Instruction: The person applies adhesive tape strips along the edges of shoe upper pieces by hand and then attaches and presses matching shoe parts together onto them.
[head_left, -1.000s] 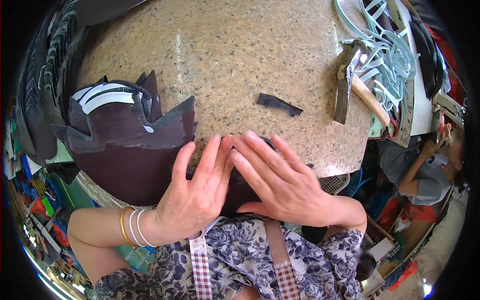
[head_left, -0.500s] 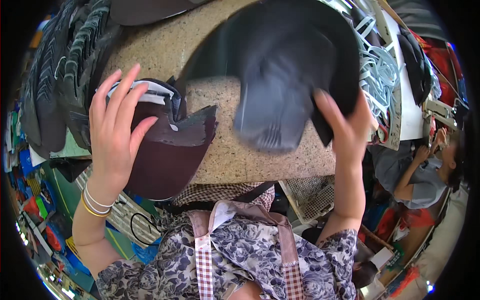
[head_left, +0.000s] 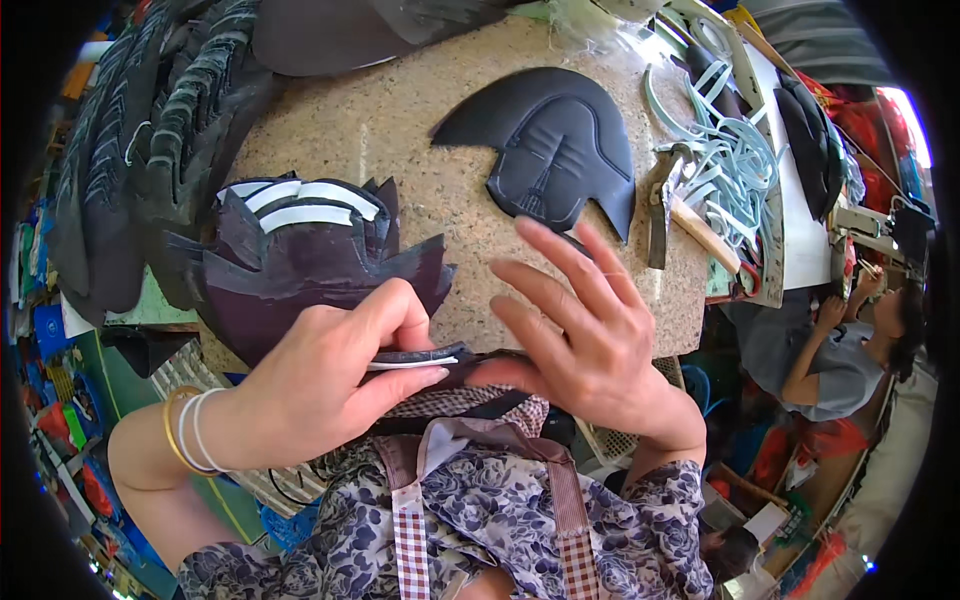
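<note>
Dark panel [head_left: 412, 356] pinched in left hand [head_left: 325, 375], right hand [head_left: 590, 345] spread, contact unclear, speckled tabletop [head_left: 455, 215], green floor [head_left: 132, 390]

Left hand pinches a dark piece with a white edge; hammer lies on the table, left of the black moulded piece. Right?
Wrong side: in the head view, the hammer lies on the table right of the black moulded piece. The left hand does pinch the dark piece.

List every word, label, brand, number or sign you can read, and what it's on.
No text can be read.
The black moulded piece, the hammer and the white-edged dark piece in the left hand show no legible lettering.
Clutter at far left: too small and blurred to read.
</note>
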Demonstrator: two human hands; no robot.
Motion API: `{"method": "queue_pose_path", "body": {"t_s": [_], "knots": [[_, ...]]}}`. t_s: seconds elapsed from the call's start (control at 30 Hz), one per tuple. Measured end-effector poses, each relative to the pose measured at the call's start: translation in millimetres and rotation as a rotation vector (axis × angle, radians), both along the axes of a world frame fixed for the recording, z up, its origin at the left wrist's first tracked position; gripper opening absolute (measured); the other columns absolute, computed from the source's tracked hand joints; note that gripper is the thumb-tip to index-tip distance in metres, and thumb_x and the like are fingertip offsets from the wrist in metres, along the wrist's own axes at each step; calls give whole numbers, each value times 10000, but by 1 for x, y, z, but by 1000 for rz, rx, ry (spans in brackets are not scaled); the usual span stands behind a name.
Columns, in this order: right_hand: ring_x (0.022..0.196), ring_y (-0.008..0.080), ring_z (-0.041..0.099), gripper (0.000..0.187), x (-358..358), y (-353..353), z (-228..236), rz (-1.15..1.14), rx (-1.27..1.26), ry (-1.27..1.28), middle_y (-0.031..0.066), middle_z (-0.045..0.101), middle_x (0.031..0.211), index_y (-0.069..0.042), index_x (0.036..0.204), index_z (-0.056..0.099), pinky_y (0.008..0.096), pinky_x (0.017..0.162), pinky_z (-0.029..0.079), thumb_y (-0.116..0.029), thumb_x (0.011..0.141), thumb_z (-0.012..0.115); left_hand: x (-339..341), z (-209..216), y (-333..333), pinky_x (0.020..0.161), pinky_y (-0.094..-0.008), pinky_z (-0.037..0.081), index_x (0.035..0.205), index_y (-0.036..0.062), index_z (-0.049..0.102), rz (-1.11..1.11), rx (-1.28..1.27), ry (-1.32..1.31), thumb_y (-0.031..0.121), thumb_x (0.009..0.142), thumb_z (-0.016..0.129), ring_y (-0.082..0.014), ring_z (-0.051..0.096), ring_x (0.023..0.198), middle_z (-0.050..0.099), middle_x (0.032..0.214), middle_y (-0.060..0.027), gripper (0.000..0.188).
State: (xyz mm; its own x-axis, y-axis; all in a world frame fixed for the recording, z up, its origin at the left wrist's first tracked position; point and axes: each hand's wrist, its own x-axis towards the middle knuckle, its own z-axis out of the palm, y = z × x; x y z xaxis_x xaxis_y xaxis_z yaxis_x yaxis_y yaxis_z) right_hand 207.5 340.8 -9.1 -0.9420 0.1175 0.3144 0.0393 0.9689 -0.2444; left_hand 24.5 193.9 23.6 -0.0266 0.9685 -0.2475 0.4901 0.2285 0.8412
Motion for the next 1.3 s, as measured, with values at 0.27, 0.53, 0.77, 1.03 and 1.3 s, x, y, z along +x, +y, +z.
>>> {"method": "queue_pose_path", "body": {"t_s": [0.27, 0.53, 0.77, 1.03, 1.3], "knots": [[585, 166, 567, 310, 32, 5, -15, 149, -324, -54, 14, 475, 667, -93, 673, 503, 312, 554, 488, -301, 670, 733, 8, -14, 23, 787, -295, 541, 981, -5, 501, -244, -305, -491, 88, 841, 722, -156, 648, 899, 623, 916, -98, 278], [507, 160, 567, 295, 38, 6, -17, 234, -450, 7, 12, 497, 624, -73, 721, 585, 301, 447, 436, -291, 659, 774, 8, -49, 29, 722, -277, 484, 1101, -30, 554, -459, -686, -833, 248, 741, 838, -100, 556, 869, 601, 966, -44, 537], [520, 233, 602, 219, 56, -6, -46, -233, -774, -56, 49, 593, 652, -88, 789, 641, 335, 443, 441, -243, 731, 784, 10, -39, 51, 556, -356, 455, 955, -24, 623, -190, 593, 466, 73, 633, 648, -275, 546, 627, 529, 739, -108, 338], [715, 204, 559, 613, 33, 12, -69, -280, -243, 160, 3, 624, 958, -145, 1119, 650, 325, 621, 490, -56, 517, 722, 32, -81, 56, 537, -320, 467, 913, -23, 651, -252, 677, 664, 93, 656, 631, -217, 546, 650, 522, 742, -56, 283], [740, 196, 572, 511, 23, 14, -68, -330, -355, 70, 14, 578, 892, -120, 997, 669, 317, 555, 471, 32, 509, 654, 31, -82, 53, 634, -341, 517, 929, -39, 668, -186, 699, 594, 42, 628, 650, -255, 603, 811, 622, 934, -117, 312]]}}
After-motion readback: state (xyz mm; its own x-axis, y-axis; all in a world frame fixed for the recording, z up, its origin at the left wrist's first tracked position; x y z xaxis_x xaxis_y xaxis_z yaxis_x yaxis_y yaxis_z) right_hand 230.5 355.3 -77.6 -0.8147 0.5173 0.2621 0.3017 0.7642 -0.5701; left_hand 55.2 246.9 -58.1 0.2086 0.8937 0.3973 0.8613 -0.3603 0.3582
